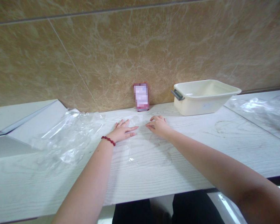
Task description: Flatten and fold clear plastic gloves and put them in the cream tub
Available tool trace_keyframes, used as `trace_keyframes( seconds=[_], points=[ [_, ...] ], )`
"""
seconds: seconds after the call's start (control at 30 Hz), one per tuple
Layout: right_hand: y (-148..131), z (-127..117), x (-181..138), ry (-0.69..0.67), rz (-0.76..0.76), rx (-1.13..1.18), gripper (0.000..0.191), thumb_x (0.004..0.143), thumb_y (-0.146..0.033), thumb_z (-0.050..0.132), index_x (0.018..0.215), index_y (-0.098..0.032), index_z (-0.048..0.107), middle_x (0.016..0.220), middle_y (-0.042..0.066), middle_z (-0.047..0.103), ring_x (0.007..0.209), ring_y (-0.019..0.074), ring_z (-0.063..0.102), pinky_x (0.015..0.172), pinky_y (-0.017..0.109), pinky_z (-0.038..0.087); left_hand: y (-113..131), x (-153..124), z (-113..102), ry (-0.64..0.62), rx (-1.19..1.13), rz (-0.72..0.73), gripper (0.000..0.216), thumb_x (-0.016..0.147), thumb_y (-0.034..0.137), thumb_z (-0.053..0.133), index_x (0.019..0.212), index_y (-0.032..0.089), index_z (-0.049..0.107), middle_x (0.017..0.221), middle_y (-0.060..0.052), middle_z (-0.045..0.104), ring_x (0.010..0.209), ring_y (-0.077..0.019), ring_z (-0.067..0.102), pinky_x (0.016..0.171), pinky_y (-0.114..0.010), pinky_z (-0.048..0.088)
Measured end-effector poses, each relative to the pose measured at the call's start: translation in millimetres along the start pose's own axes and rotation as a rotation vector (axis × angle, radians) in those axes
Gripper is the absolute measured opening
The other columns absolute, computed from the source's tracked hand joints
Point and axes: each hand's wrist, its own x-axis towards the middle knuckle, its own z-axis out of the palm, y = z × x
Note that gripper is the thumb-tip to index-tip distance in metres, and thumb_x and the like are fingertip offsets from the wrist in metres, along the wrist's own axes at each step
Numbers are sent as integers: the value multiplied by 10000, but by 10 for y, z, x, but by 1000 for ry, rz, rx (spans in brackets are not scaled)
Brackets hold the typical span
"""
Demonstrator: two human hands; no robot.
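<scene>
A thin clear plastic bag [144,149] lies flat on the table, hard to make out against the white wood grain. My left hand [123,132], with a red bead bracelet [108,140] at the wrist, rests on the bag's left edge, fingers spread. On the opposite side, my right hand [159,126] touches the bag near its far end, its fingers slightly bent and apart. Nothing shows in either palm. Just beyond both hands, a phone-sized red-edged object [142,97] with a blurred face leans against the wall.
A cream plastic bin [198,105] with a grey handle stands at the back right. Crumpled clear plastic [72,133] lies to the left, beside an open white box [42,121]. More clear plastic [270,109] is at far right. A marbled tile wall [130,49] bounds the table [84,189].
</scene>
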Motion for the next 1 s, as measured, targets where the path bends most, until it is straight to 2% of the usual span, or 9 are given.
trace_keyframes(
  seconds=[0.47,0.57,0.67,0.73,0.8,0.87,1.0],
  points=[
    [36,-10,18,-14,46,32,211,745,-392,476,884,-349,628,987,42,509,924,229,371,733,348,297,-72,-37,-6,-54,7,-24,593,633,677,346,1167,420,366,1384,10,53,1227,-335,-33,933,-522,25],
    [68,-48,30,53,23,56,227,738,-377,485,911,-320,621,977,41,528,928,217,393,745,337,303,-60,-43,-14,-53,6,-25,595,632,676,347,1168,417,366,1384,10,63,1229,-332,-30,932,-523,28],
    [148,-207,23,117,23,62,237,740,-332,480,919,-263,618,942,42,564,908,194,440,774,323,307,-43,-55,-27,-52,6,-27,598,633,675,349,1170,412,367,1383,11,72,1230,-330,-18,933,-522,29],
    [222,-374,-21,32,19,60,201,723,-298,499,842,-225,643,868,42,594,841,172,488,769,294,323,-35,-67,-32,-50,6,-30,600,632,677,347,1169,410,371,1383,12,76,1230,-332,-10,935,-520,29],
    [291,-549,-116,-123,5,78,163,695,-280,528,777,-221,656,802,27,610,756,152,519,721,259,352,-31,-80,-34,-46,8,-26,604,632,681,340,1169,405,374,1383,5,78,1230,-333,-2,935,-519,34],
    [330,-680,-258,-230,-53,104,161,686,-288,543,790,-241,656,809,17,612,751,149,528,713,250,361,-30,-92,-34,-41,10,-17,615,636,683,330,1180,398,361,1383,-9,82,1231,-330,8,934,-521,42],
    [311,-700,-562,-244,-161,117,231,698,-335,545,896,-257,636,870,39,589,857,172,506,813,298,318,-27,-114,-46,-7,-8,3,619,660,664,324,1212,383,313,1378,-31,101,1234,-319,43,929,-529,65]
  ],
)
